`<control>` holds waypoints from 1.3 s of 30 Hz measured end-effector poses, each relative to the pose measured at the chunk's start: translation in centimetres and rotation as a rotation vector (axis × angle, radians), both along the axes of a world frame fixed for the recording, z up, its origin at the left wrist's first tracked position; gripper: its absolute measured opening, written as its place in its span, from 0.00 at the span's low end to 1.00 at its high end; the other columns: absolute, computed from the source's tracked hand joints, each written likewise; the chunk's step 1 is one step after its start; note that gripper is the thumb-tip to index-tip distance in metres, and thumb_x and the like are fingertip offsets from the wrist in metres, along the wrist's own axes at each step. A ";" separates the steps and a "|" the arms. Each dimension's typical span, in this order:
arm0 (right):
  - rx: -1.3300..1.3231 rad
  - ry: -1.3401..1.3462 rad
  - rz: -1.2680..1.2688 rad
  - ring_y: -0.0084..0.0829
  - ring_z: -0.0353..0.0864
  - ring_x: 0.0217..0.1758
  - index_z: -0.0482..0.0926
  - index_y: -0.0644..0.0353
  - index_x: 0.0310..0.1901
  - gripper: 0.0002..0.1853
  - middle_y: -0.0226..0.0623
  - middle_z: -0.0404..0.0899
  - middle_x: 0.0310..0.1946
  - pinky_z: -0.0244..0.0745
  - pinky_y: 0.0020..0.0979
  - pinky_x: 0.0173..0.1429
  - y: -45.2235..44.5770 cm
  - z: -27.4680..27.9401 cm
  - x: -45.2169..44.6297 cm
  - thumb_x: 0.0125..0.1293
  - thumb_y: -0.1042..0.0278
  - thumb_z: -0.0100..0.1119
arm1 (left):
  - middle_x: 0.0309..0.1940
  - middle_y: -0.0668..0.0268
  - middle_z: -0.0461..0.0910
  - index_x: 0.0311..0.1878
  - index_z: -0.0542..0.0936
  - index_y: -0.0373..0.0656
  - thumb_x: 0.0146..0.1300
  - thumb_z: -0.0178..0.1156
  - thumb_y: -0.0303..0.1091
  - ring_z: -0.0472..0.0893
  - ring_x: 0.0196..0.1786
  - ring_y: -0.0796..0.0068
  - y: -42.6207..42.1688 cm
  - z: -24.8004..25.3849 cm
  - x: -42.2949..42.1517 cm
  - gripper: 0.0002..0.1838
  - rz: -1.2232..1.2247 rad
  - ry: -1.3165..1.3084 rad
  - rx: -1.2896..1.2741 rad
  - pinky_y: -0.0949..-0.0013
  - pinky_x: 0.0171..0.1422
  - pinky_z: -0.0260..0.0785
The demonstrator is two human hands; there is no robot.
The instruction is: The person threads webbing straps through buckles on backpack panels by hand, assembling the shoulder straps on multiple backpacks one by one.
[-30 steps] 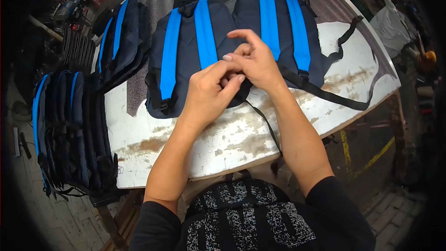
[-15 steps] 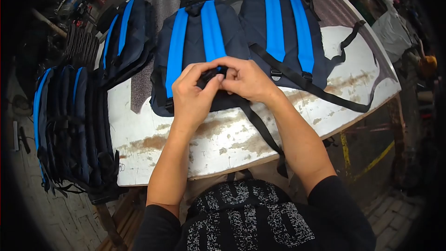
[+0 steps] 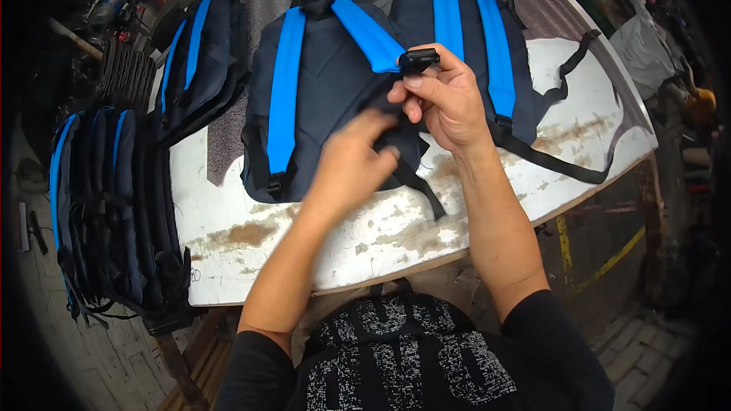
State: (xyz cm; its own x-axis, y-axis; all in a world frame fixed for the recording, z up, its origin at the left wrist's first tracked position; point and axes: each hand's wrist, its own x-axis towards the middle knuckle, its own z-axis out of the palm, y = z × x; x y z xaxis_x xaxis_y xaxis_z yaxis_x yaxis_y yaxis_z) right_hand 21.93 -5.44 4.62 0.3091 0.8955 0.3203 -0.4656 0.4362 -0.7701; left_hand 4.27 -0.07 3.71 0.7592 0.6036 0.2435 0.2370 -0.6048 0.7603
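A dark navy backpack [image 3: 327, 99] lies on the table with its two blue shoulder straps facing up. My right hand [image 3: 449, 99] is closed, pinching the black strap buckle [image 3: 420, 61] at the end of one blue shoulder strap [image 3: 369, 34], which is pulled up and to the right. My left hand [image 3: 354, 160] hovers over the lower part of the backpack, its fingers smeared by motion, so whether they hold anything is unclear. A loose black webbing strap [image 3: 419, 186] runs from beneath the hands toward the table's front edge. The other blue strap [image 3: 283, 99] lies flat.
A second backpack [image 3: 476, 53] with blue straps lies at the right, its long black webbing [image 3: 563, 169] looping over the worn white table [image 3: 251, 259]. More backpacks [image 3: 122, 205] hang or stack at the left edge. A white bag [image 3: 640, 53] sits beyond the table's right side.
My hands were together at the strap end and have parted. The right rose with the buckle, drawing the blue strap rightward; the left moved down. The loose webbing's end has drawn back from the table edge.
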 end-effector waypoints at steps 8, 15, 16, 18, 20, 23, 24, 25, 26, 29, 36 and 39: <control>-0.315 -0.486 0.470 0.19 0.80 0.23 0.81 0.67 0.55 0.20 0.41 0.86 0.27 0.73 0.20 0.29 -0.6 0.8 0.1 0.62 0.68 0.68 | 0.37 0.50 0.86 0.58 0.82 0.36 0.59 0.68 0.37 0.87 0.39 0.65 12.0 2.9 -1.7 0.25 0.419 0.085 -0.003 0.65 0.47 0.76; -0.597 -0.779 0.238 0.24 0.81 0.24 0.84 0.63 0.50 0.20 0.36 0.83 0.23 0.74 0.26 0.27 -0.3 1.4 0.5 0.62 0.57 0.72 | 0.49 0.51 0.86 0.57 0.83 0.36 0.63 0.66 0.38 0.86 0.52 0.61 13.4 1.7 -9.2 0.22 0.553 -0.049 0.125 0.64 0.57 0.76; -0.605 -0.956 -0.063 0.23 0.79 0.21 0.84 0.63 0.47 0.19 0.35 0.81 0.21 0.72 0.27 0.26 0.1 0.2 0.7 0.62 0.56 0.72 | 0.50 0.51 0.86 0.57 0.82 0.36 0.63 0.66 0.39 0.86 0.52 0.59 13.0 0.8 -10.8 0.22 0.592 -0.049 0.159 0.63 0.57 0.76; -0.678 -1.183 -0.378 0.25 0.78 0.19 0.82 0.63 0.45 0.20 0.34 0.78 0.18 0.70 0.29 0.26 0.5 -1.6 1.3 0.63 0.54 0.71 | 0.52 0.47 0.85 0.58 0.81 0.34 0.63 0.67 0.44 0.85 0.55 0.54 11.5 -1.2 -14.2 0.26 0.710 0.042 0.098 0.60 0.60 0.74; -0.832 -1.318 -0.382 0.29 0.79 0.20 0.81 0.64 0.45 0.23 0.37 0.78 0.19 0.71 0.32 0.26 0.3 -2.0 2.0 0.63 0.51 0.71 | 0.53 0.44 0.84 0.58 0.81 0.31 0.63 0.67 0.48 0.84 0.57 0.50 9.5 -3.8 -16.8 0.30 0.800 0.152 0.108 0.58 0.63 0.73; -0.944 -1.322 -0.275 0.50 0.86 0.49 0.81 0.65 0.54 0.33 0.52 0.86 0.40 0.78 0.43 0.53 -0.1 -0.5 0.8 0.61 0.40 0.66 | 0.66 0.37 0.72 0.61 0.79 0.31 0.65 0.62 0.60 0.67 0.72 0.36 5.8 -5.8 -17.8 0.38 0.703 0.403 0.297 0.50 0.77 0.57; -0.962 -1.317 -0.251 0.54 0.84 0.54 0.78 0.65 0.58 0.36 0.57 0.85 0.46 0.76 0.45 0.57 -0.1 -0.3 0.6 0.61 0.39 0.66 | 0.69 0.37 0.68 0.62 0.78 0.31 0.63 0.62 0.64 0.62 0.75 0.35 5.1 -5.4 -17.6 0.41 0.692 0.378 0.196 0.50 0.79 0.52; -0.942 -1.295 -0.238 0.56 0.84 0.54 0.77 0.67 0.60 0.39 0.60 0.84 0.48 0.76 0.46 0.58 -0.3 -0.1 0.1 0.61 0.39 0.67 | 0.72 0.36 0.65 0.63 0.77 0.30 0.61 0.62 0.67 0.57 0.77 0.33 4.5 -4.8 -17.1 0.45 0.679 0.344 0.098 0.49 0.81 0.47; -0.923 -1.284 -0.264 0.55 0.85 0.52 0.75 0.68 0.62 0.40 0.59 0.85 0.45 0.77 0.44 0.56 -0.3 -0.2 -0.3 0.60 0.41 0.68 | 0.70 0.37 0.67 0.61 0.77 0.30 0.59 0.64 0.67 0.58 0.77 0.36 4.3 -4.8 -16.6 0.45 0.701 0.359 0.108 0.49 0.81 0.47; -0.898 -1.162 -0.380 0.44 0.86 0.41 0.70 0.69 0.67 0.44 0.51 0.84 0.34 0.78 0.37 0.48 -0.2 -1.1 -1.2 0.56 0.48 0.75 | 0.57 0.47 0.78 0.51 0.76 0.31 0.54 0.75 0.50 0.75 0.65 0.49 3.8 -1.7 -15.5 0.33 0.746 0.163 -0.163 0.54 0.70 0.65; -0.655 -0.298 -0.191 0.24 0.79 0.50 0.74 0.71 0.59 0.24 0.32 0.80 0.47 0.73 0.26 0.58 -4.1 -3.9 -4.5 0.61 0.79 0.66 | 0.44 0.44 0.85 0.61 0.71 0.33 0.62 0.67 0.33 0.86 0.47 0.52 3.1 -3.5 -15.0 0.26 0.599 -0.162 -0.251 0.59 0.52 0.77; -0.483 -0.409 -0.269 0.23 0.78 0.51 0.75 0.68 0.55 0.19 0.32 0.79 0.48 0.73 0.26 0.57 -6.2 -3.9 -4.8 0.62 0.82 0.64 | 0.38 0.46 0.85 0.59 0.71 0.36 0.65 0.64 0.31 0.88 0.42 0.53 1.1 -2.4 -14.6 0.22 0.491 -0.076 -0.241 0.58 0.47 0.77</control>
State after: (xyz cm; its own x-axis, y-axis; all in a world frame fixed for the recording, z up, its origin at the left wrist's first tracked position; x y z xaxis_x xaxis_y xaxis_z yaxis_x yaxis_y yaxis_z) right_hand 17.08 -11.67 0.75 0.4802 0.8761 0.0432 -0.0191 0.0596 -0.9980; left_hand -10.35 0.99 1.29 0.3596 0.9279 0.0982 0.3864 -0.2438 0.8895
